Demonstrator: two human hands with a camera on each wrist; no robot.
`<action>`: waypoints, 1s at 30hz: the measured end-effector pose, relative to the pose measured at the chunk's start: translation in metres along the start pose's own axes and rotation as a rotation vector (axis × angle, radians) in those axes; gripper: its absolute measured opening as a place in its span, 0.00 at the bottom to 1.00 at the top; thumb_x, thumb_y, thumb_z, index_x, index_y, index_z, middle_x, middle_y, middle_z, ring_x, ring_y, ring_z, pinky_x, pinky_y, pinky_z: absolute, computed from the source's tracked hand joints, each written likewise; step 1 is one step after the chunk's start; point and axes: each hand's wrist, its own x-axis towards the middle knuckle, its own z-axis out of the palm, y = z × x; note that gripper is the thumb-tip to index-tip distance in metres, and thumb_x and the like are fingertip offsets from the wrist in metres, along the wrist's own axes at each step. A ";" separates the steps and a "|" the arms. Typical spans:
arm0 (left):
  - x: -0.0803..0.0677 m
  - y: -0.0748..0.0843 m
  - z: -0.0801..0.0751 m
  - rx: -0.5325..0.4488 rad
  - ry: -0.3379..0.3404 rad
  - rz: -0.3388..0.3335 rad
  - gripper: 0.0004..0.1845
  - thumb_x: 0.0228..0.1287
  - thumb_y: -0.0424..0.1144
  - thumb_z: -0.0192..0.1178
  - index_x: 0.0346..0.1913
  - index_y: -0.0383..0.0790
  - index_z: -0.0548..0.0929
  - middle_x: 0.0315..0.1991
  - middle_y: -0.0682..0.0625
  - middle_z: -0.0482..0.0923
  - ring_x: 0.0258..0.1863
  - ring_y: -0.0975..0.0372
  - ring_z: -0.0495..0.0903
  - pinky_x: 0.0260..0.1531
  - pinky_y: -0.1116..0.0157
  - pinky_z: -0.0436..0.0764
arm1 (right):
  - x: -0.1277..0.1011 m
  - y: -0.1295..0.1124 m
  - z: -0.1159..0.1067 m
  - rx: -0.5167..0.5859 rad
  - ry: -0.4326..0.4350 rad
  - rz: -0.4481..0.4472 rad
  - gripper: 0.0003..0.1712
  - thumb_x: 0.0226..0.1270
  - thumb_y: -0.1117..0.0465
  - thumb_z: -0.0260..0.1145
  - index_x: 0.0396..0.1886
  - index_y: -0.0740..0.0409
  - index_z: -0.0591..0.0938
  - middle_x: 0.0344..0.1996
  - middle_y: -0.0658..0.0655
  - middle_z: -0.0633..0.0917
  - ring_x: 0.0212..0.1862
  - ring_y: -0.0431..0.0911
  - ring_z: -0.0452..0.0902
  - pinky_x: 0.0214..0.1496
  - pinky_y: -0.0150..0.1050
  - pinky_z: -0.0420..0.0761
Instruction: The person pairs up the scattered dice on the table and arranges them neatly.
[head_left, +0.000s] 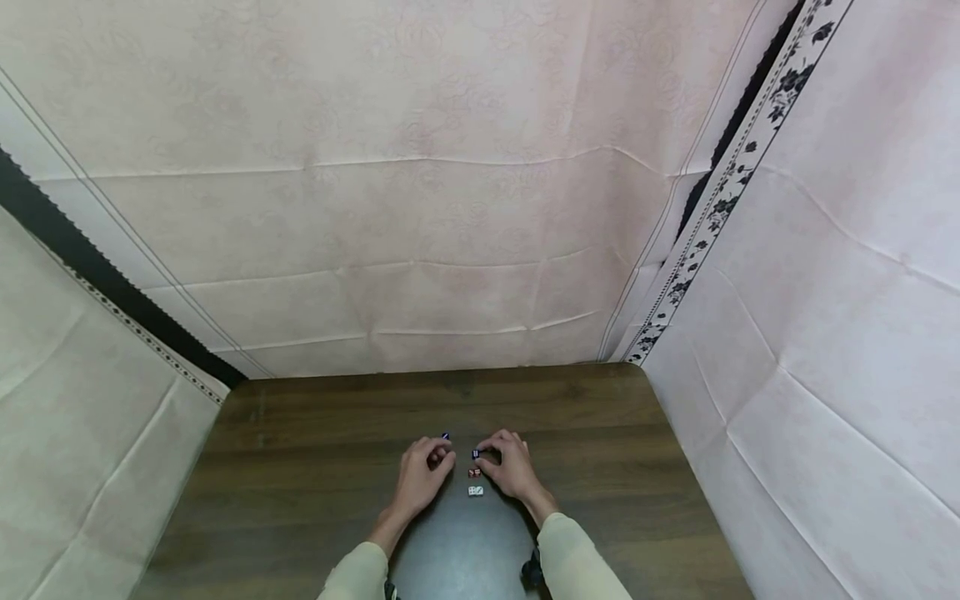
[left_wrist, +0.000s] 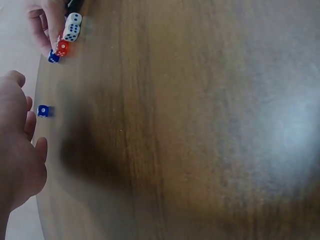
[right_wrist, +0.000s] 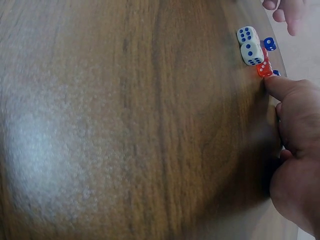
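Observation:
My right hand (head_left: 513, 467) holds a small blue die (head_left: 476, 454) between thumb and index finger. In the right wrist view, the thumb hides most of that die (right_wrist: 276, 73). Two red dice (head_left: 474, 473) sit side by side just nearer to me, and two white dice with blue pips (head_left: 476, 492) stand nearer still. My left hand (head_left: 422, 473) hovers with loosely bent fingers, its fingertips close to another blue die (head_left: 446, 436). In the left wrist view this second blue die (left_wrist: 43, 110) lies on the table beside the fingers, apart from them.
The dice rest on a brown wood-grain table (head_left: 315, 467). Pale cloth hangings (head_left: 450, 250) rise behind its far edge and at both sides. A dark object (head_left: 532, 572) sits by the right wrist, and both forearms wear pale sleeves (head_left: 577, 554).

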 end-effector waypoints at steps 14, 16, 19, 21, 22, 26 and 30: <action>0.010 -0.003 -0.002 0.050 0.034 -0.054 0.10 0.72 0.37 0.79 0.53 0.42 0.94 0.38 0.54 0.86 0.39 0.62 0.81 0.44 0.63 0.78 | 0.001 0.000 -0.001 0.015 0.002 -0.005 0.10 0.76 0.57 0.80 0.53 0.49 0.94 0.50 0.50 0.87 0.56 0.50 0.81 0.62 0.52 0.71; 0.011 -0.003 -0.002 0.057 0.032 -0.061 0.10 0.72 0.38 0.78 0.53 0.42 0.94 0.38 0.54 0.86 0.39 0.63 0.81 0.44 0.63 0.78 | 0.000 0.000 -0.001 0.016 0.002 -0.004 0.10 0.77 0.57 0.80 0.53 0.49 0.94 0.50 0.50 0.87 0.56 0.50 0.81 0.63 0.52 0.71; 0.012 -0.004 -0.001 0.068 0.030 -0.070 0.10 0.72 0.38 0.79 0.53 0.43 0.93 0.38 0.54 0.86 0.39 0.63 0.81 0.44 0.63 0.78 | -0.001 -0.001 -0.001 0.019 0.000 0.000 0.09 0.77 0.56 0.80 0.53 0.49 0.94 0.50 0.50 0.87 0.56 0.50 0.80 0.63 0.52 0.71; 0.013 -0.005 -0.001 0.072 0.029 -0.077 0.11 0.72 0.38 0.79 0.53 0.43 0.93 0.38 0.54 0.87 0.39 0.63 0.81 0.44 0.63 0.78 | -0.001 -0.001 -0.001 0.019 -0.002 0.005 0.10 0.77 0.56 0.80 0.53 0.49 0.94 0.50 0.50 0.87 0.56 0.50 0.80 0.63 0.52 0.71; 0.013 -0.005 -0.001 0.074 0.027 -0.080 0.10 0.72 0.38 0.79 0.53 0.43 0.93 0.39 0.54 0.87 0.39 0.63 0.81 0.44 0.63 0.78 | -0.001 -0.001 -0.001 0.020 -0.003 0.007 0.10 0.77 0.56 0.80 0.53 0.49 0.94 0.50 0.50 0.87 0.56 0.49 0.80 0.63 0.52 0.71; 0.014 -0.006 0.000 0.080 0.017 -0.090 0.11 0.72 0.38 0.78 0.53 0.43 0.93 0.39 0.52 0.87 0.39 0.61 0.82 0.45 0.62 0.78 | -0.001 -0.001 0.000 0.019 -0.006 0.008 0.10 0.77 0.56 0.80 0.53 0.50 0.94 0.50 0.50 0.87 0.56 0.50 0.80 0.63 0.53 0.71; 0.016 -0.008 0.002 0.093 0.005 -0.098 0.12 0.72 0.39 0.79 0.53 0.42 0.93 0.39 0.53 0.87 0.40 0.61 0.83 0.45 0.62 0.79 | 0.000 -0.001 -0.001 0.019 -0.006 0.009 0.10 0.77 0.56 0.80 0.53 0.50 0.94 0.50 0.51 0.87 0.56 0.50 0.80 0.64 0.54 0.72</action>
